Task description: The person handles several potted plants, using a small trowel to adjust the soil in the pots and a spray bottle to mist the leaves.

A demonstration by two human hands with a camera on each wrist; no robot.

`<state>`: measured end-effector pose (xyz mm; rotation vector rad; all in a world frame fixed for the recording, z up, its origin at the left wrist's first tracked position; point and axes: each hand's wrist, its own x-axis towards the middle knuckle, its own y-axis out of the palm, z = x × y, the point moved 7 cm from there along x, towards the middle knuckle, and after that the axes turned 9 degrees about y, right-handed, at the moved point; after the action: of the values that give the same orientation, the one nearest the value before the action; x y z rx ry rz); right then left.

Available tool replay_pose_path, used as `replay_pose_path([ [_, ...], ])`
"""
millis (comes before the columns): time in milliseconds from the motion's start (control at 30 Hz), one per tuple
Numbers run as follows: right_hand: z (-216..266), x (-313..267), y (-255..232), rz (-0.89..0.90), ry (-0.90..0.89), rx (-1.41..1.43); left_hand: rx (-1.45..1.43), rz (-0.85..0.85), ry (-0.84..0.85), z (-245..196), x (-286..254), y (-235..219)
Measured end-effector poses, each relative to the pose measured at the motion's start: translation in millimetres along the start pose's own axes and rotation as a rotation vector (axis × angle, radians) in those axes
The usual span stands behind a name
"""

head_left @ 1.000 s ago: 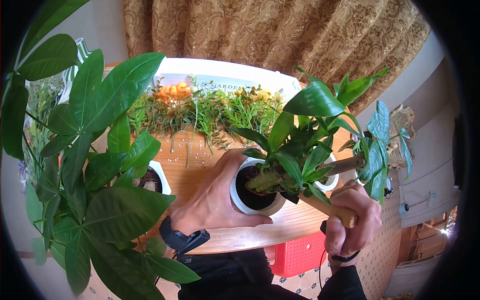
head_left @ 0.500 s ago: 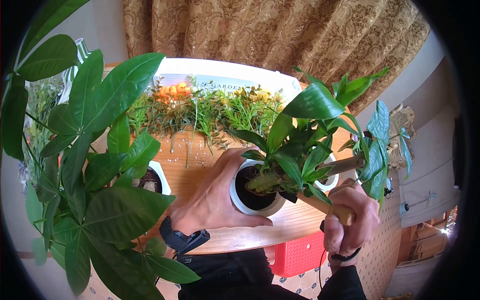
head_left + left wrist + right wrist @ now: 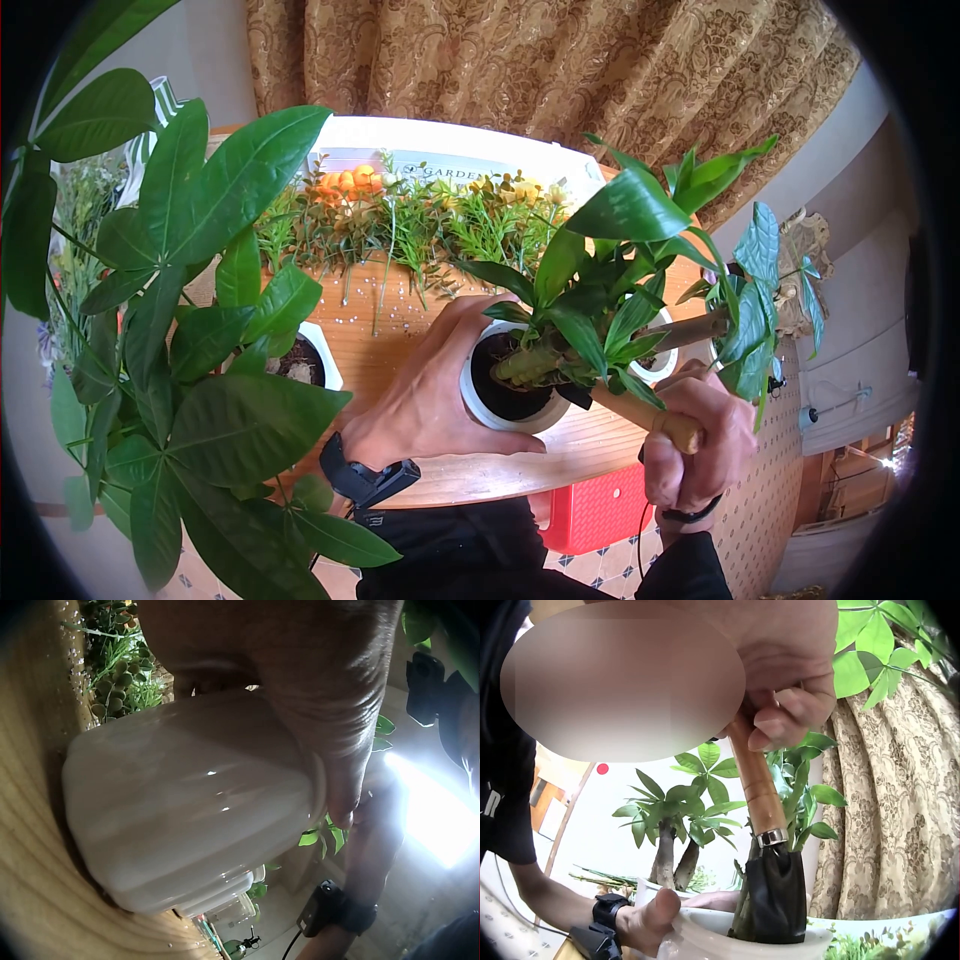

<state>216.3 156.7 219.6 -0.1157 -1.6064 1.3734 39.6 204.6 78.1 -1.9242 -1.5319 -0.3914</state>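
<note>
In the head view a white ribbed pot (image 3: 517,424) stands on the wooden table, holding dark soil (image 3: 518,403) and a thick-stemmed leafy plant (image 3: 630,208) that leans right. My left hand (image 3: 425,385) grips this pot from its left side, thumb along the near rim; the left wrist view shows the pot wall (image 3: 187,810) under that palm. My right hand (image 3: 708,430) holds a garden trowel by its wooden handle (image 3: 759,784). The trowel's black blade (image 3: 776,896) points down inside the pot rim beside the stem, its tip hidden.
A large broad-leaved plant (image 3: 245,425) fills the left, by another white pot (image 3: 322,350). Flowers and greenery (image 3: 420,225) lie along the back before a white box (image 3: 450,165) lettered GARDEN. Further white pot (image 3: 662,366) stands right; a red stool (image 3: 597,512) is below the table edge.
My right hand and the trowel handle's end have shifted slightly left, toward the pot. The left hand, pot and plant look nearly unchanged.
</note>
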Motion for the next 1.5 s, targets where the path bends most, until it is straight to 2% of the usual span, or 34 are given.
replay_pose_path([
  [233,-5,-5,-3,-0.043,0.05,0.112,0.018,0.001,0.01,-1,0,0],
  [667,-6,-6,-2,-0.064,0.085,0.098,-0.083,0.013,0.034,-6,3,-2],
  [767,-6,-6,-4,-0.064,0.039,0.063,-0.122,0.026,-0.004,-3,2,2],
  [867,-5,-6,-2,0.015,0.048,0.106,-0.141,0.019,-0.038,-2,2,2],
  [967,-11,-12,-8,-0.082,0.157,0.146,-0.127,0.024,-0.022,1,2,2],
  [1167,-13,-12,-10,-0.082,0.182,0.144,-0.117,0.031,-0.027,1,2,2],
  [1200,-13,-11,-12,-0.082,0.182,0.144,-0.119,0.034,-0.036,2,1,3],
  [1267,-10,-8,-9,0.063,0.169,0.04,-0.121,0.038,-0.046,3,1,3],
  [1500,-6,-6,-2,-0.005,0.031,0.018,-0.07,0.029,0.032,-1,4,1],
])
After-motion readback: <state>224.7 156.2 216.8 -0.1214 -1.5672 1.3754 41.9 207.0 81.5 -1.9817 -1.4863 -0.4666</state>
